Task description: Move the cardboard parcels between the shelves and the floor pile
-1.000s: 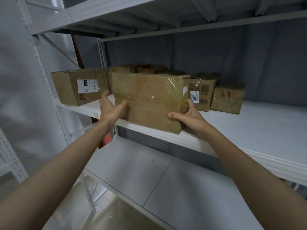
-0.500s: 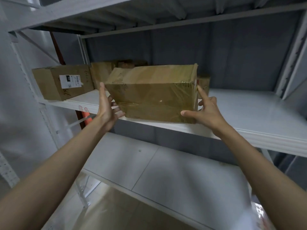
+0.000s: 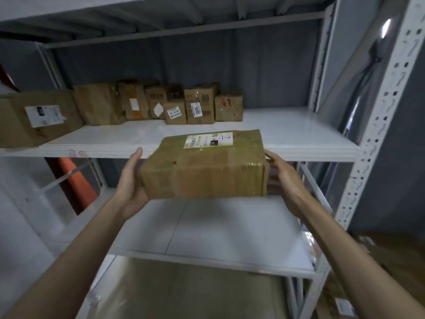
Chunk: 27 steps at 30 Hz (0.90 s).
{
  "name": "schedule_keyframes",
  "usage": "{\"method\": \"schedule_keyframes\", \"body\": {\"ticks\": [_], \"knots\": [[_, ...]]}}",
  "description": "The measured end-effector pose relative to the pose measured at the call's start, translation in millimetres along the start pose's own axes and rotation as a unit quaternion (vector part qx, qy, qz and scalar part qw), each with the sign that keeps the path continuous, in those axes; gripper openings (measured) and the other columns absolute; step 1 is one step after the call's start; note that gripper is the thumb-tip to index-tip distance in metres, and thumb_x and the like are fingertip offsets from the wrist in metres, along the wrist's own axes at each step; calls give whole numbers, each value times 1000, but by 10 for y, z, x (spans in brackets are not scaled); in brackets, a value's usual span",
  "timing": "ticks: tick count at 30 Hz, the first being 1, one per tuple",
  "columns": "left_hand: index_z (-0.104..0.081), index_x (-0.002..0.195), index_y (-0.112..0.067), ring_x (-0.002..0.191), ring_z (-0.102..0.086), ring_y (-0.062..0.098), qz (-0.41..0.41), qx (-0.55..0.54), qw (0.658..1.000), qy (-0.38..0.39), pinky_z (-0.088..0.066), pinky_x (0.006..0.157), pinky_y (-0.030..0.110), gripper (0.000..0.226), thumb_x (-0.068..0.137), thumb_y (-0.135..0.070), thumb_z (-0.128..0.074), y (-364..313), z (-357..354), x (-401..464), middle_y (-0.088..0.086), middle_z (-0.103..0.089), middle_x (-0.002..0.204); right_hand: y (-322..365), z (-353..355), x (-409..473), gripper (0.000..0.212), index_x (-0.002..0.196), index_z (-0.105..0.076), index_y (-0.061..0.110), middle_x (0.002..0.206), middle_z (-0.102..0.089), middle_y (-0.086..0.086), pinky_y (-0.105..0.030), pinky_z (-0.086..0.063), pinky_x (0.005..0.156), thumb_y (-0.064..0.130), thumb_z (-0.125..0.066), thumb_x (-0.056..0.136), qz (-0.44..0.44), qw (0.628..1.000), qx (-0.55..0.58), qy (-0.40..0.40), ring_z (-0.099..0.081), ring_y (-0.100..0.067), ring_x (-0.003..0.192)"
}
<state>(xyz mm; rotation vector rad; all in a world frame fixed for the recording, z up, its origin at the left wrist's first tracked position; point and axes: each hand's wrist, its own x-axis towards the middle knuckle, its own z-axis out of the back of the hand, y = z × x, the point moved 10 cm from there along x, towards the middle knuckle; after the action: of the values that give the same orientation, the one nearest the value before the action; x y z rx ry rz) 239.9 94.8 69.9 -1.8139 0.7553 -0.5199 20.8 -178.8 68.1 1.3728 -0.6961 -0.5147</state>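
Note:
A brown taped cardboard parcel with a white label on top hangs in the air just in front of the middle shelf, below its front edge. My left hand holds its left end, thumb pointing up along the side, fingers hidden under the box. My right hand grips its right end, thumb on the top edge, fingers hidden behind it. Several smaller parcels stand in a row at the back of the middle shelf.
A large labelled box sits at the shelf's left end. A bare lower shelf lies under the parcel. A perforated white upright bounds the rack on the right, with cardboard boxes on the floor beyond. Something orange stands behind left.
The parcel has come off the middle shelf toward me and dropped below its edge, both hands with it. The row of small parcels behind it is now uncovered.

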Motion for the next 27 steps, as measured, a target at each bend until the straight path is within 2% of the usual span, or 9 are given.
{"method": "schedule_keyframes", "body": {"ticks": [2,4,7,9,12,16,19,21,27], "knots": [[-63,133,-16,121,-63,30,13,17,1000,0,-52,94,47,48,96,-47,-55,265,22,-178,14,-64,133,-235,-43,-316,38,122,-65,51,86,-71,20,-23,-51,53,51,-36,98,-45,998,34,2,-67,-7,70],[-54,139,-7,120,-62,31,34,31,999,-23,-52,92,45,49,96,-30,-57,563,63,-333,17,-62,134,-432,-23,-651,40,113,-69,50,78,-68,20,-17,-46,48,64,-38,92,-67,997,42,-9,-62,1,62],[-53,130,-4,113,-64,29,69,50,996,-20,-51,86,44,41,95,-23,-58,1000,-9,-569,15,-64,130,-726,127,-1201,39,104,-69,42,97,-72,11,-27,-48,60,67,-47,83,-98,992,62,-43,-67,-4,81],[-55,116,-9,104,-66,25,94,55,994,-5,-51,83,43,24,95,-21,-58,1285,-121,-713,15,-64,125,-933,295,-1586,46,116,-65,40,116,-72,7,-35,-48,72,63,-55,78,-119,988,72,-72,-67,-13,101],[-53,119,-10,113,-63,30,134,63,989,18,-51,90,47,27,94,-20,-59,1721,-338,-899,15,-63,129,-1251,650,-2140,39,129,-63,41,127,-70,5,-44,-55,92,47,-59,91,-148,974,99,-137,-65,-19,118],[-53,121,-9,117,-63,32,188,73,977,66,-54,86,44,36,90,-21,-64,2229,-802,-1117,16,-63,129,-1470,1178,-2821,33,125,-65,42,126,-70,8,-38,-57,86,42,-62,92,-167,953,114,-224,-68,-17,115],[-54,124,-11,111,-66,25,210,91,968,108,-54,80,40,47,83,-27,-69,2505,-1235,-1257,10,-67,125,-1575,1544,-3239,44,124,-65,44,124,-71,8,-48,-54,98,50,-66,81,-192,938,125,-260,-66,-20,117],[-55,126,-12,108,-68,23,223,103,960,133,-54,78,39,52,80,-30,-72,2674,-1540,-1338,8,-68,122,-1620,1819,-3473,42,122,-66,45,123,-71,7,-46,-53,95,50,-66,80,-200,927,138,-287,-65,-21,117],[-55,119,-12,104,-65,24,250,126,945,172,-53,79,39,33,90,-25,-66,3169,-2534,-1543,11,-66,124,-1731,2729,-4079,30,120,-67,43,120,-73,5,-46,-55,93,45,-65,90,-211,903,159,-339,-67,-21,115]]}}
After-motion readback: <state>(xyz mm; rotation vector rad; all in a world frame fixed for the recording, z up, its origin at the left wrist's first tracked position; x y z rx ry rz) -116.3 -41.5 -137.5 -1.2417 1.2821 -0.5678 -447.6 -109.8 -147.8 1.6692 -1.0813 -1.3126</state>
